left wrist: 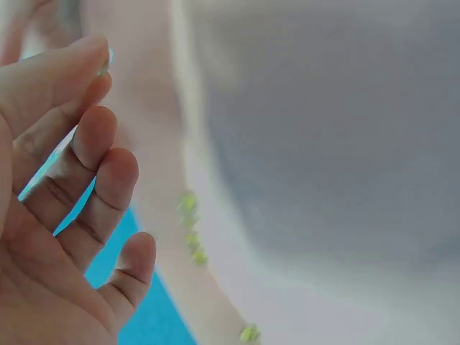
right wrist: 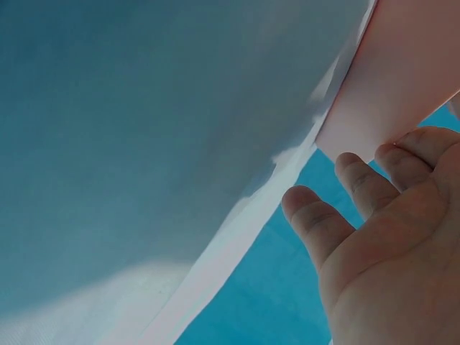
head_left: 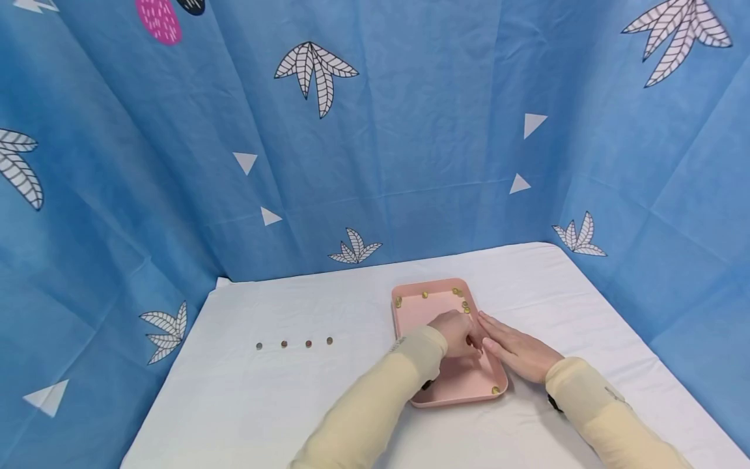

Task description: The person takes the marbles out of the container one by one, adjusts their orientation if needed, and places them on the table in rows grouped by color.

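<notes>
A pink rectangular tray (head_left: 415,319) lies on the white table, with several small yellow-green beads (head_left: 465,306) along its inner edges. My left hand (head_left: 456,331) reaches into the tray near its right wall. Between its thumb and index finger, the left wrist view shows a tiny shiny greenish bead (left wrist: 106,66), mostly covered by the fingertips. The other fingers are loosely bent. Outside the tray, my right hand (head_left: 521,352) rests with straight fingers against the right wall. In the right wrist view its fingers (right wrist: 366,187) touch the tray's outer side.
Several small round pieces, one a reddish piece (head_left: 284,344), lie in a row on the white tablecloth (head_left: 281,404) left of the tray. A blue patterned curtain (head_left: 410,143) encloses the table at the back and both sides.
</notes>
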{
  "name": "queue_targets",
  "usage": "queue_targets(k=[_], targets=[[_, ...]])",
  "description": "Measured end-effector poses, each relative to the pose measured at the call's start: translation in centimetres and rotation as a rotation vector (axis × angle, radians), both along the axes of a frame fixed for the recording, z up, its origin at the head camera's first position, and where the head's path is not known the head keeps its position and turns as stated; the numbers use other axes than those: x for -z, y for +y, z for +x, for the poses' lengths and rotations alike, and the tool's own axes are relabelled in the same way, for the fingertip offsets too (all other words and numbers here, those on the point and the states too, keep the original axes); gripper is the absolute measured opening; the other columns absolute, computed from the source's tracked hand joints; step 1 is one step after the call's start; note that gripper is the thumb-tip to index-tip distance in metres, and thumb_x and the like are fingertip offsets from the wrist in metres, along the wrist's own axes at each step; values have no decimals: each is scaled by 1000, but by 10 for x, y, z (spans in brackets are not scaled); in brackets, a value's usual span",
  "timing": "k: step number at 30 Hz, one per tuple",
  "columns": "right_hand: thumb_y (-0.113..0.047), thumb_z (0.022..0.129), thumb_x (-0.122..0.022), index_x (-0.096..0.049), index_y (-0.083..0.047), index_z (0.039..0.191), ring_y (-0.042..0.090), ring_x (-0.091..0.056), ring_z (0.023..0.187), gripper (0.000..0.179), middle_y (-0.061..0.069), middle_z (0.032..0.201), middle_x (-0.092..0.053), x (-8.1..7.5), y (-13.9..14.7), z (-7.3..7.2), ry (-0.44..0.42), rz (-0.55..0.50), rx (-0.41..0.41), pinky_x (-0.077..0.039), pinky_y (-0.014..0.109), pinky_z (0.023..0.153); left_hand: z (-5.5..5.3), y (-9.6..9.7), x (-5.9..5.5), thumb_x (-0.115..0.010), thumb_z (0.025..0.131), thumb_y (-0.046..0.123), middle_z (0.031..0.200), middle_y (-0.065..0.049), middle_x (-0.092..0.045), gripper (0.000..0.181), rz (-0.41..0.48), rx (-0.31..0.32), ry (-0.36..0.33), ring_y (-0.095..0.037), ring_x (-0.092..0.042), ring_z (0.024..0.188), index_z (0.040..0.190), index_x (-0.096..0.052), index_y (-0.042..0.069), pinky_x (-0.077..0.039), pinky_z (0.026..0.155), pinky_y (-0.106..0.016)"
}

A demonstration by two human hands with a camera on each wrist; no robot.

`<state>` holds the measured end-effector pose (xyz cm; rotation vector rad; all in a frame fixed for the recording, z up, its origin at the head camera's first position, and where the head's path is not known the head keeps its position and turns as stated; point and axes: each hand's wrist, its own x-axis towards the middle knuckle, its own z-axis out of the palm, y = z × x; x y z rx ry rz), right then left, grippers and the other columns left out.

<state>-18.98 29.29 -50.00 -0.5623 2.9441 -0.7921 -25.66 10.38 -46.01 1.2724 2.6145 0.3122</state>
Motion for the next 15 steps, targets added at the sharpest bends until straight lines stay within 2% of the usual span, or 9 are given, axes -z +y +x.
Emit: queue_targets(k=[7, 15], targets=[[-47, 103, -34, -23, -17, 154, 30, -27, 141, 60, 1, 159, -20, 1, 0, 0, -25, 25, 12, -29, 56, 108, -9, -29, -22, -75, 85, 30, 77, 22, -63, 6, 136, -107, -39, 8, -53, 69, 89, -78, 27, -44, 64, -10], [-48, 102, -35, -22, -16, 154, 29, -25, 142, 62, 1, 159, -19, 1, -1, -1, -28, 28, 10, -26, 56, 110, -23, -78, -39, -75, 85, 29, 83, 16, -63, 7, 264, -258, -59, -6, -59, 85, 89, -77, 23, -48, 74, -19]])
